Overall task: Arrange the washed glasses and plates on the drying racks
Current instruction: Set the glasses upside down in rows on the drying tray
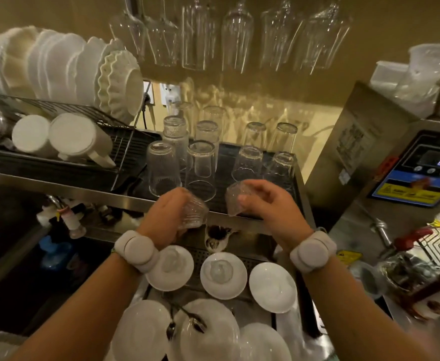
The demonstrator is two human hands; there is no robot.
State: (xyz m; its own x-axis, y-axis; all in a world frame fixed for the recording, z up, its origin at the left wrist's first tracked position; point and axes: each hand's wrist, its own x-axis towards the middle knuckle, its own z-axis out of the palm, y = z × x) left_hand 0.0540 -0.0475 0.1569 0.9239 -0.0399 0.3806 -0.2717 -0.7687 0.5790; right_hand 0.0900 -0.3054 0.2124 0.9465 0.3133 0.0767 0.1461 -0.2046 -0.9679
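My left hand [165, 213] grips a small ribbed glass [194, 213], tilted, just below the front edge of the black drying tray [225, 157]. My right hand [264, 201] holds a second small glass [235, 198] over that same front edge. Several tall glasses [200, 169] stand upside down on the tray behind both hands. White saucers [272, 286] lie below my wrists, two of them with a small glass [221, 272] upturned on top. White plates [83, 71] stand upright in the wire dish rack [57, 108] at the upper left.
Stemmed glasses [237, 35] hang upside down overhead. White mugs [75, 136] lie in the rack's lower tier. A steel machine with a blue control panel [419, 175] stands to the right. Spoons [195, 323] rest on larger plates near the bottom. A dark sink [18, 230] lies at left.
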